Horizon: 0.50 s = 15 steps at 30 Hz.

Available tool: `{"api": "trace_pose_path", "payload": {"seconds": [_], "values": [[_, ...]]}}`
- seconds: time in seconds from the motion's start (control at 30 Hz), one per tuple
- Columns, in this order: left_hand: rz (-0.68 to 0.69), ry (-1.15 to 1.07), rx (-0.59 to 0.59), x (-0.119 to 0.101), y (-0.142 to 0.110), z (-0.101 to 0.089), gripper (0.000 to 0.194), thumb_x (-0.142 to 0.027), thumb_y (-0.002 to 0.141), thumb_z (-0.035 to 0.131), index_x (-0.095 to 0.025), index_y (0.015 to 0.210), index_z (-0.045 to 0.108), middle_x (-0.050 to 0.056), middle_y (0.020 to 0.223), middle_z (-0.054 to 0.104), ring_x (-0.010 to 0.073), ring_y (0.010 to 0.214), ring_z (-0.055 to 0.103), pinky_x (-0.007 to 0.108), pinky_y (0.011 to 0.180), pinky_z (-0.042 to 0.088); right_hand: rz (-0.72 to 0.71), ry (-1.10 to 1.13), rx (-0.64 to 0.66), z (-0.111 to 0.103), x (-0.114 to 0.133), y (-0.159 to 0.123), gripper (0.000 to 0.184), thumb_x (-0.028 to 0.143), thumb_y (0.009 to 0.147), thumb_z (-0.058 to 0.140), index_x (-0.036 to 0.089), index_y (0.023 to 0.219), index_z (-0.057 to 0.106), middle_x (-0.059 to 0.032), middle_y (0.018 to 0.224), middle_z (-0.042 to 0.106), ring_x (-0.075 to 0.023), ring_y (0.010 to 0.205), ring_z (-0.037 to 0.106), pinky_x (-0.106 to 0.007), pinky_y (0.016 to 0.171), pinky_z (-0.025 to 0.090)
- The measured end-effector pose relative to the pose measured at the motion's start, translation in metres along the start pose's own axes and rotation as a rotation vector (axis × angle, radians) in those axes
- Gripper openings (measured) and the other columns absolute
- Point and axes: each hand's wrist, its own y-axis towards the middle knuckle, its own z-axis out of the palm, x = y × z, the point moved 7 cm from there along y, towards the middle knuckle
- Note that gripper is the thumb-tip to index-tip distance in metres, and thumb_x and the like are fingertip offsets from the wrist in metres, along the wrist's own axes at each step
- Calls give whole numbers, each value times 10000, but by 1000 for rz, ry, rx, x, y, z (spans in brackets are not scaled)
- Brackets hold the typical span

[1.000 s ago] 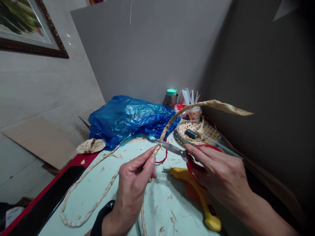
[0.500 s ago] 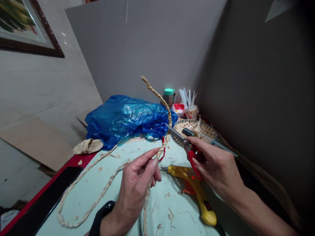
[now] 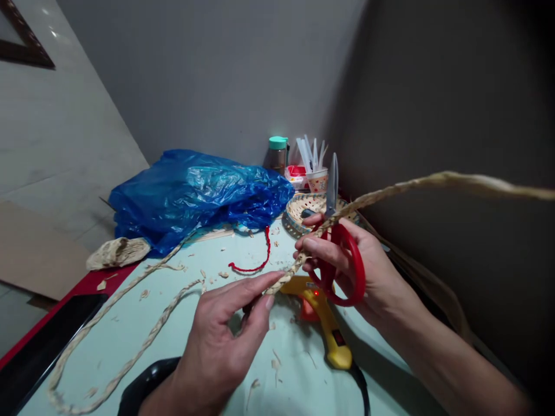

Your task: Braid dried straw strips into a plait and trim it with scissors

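Observation:
Between thumb and index finger, my left hand (image 3: 225,335) pinches a pale braided straw cord (image 3: 399,188). My right hand (image 3: 373,271) holds red-handled scissors (image 3: 359,271), blades pointing up and away. Its thumb and fingertips also grip the cord a little above my left hand. The cord's free part passes over the scissors and runs off the right edge of the view. Under both hands lies a yellow glue gun (image 3: 332,332) with a red light lit; its nozzle is hidden. A red yarn piece (image 3: 256,270) curves on the table beyond my left hand.
A blue plastic bag (image 3: 195,196) fills the back left. Behind are a woven basket (image 3: 299,211), a paper cup (image 3: 318,180) of glue sticks and a green-lidded bottle (image 3: 277,153). Another cord length (image 3: 150,341) loops at left beside a black slab (image 3: 52,346). Straw scraps litter the pale table.
The cord's upright end has swung down to the right, and my right hand has taken hold of it. The scissors have turned from pointing left to pointing up. The view has shifted right.

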Motion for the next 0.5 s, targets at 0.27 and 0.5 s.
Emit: {"api": "trace_pose_path", "payload": {"seconds": [0.27,0.5], "values": [[-151,-100,128,4,-1,8,266,-234,829,637,-283,1065,750,-7,620,690,119,561,596,201,575,472,65,102,97,6,-7,-2,378,289,685,818,247,985,592,70,721,665,-99,566,662,-175,514,543],[-567,-594,245,25,-8,26,220,-324,776,701,-167,930,693,0,571,598,92,499,504,183,483,391,97,-2,126,18,-19,-5,376,338,684,796,220,976,591,34,708,639,-124,520,634,-221,470,528]]}}
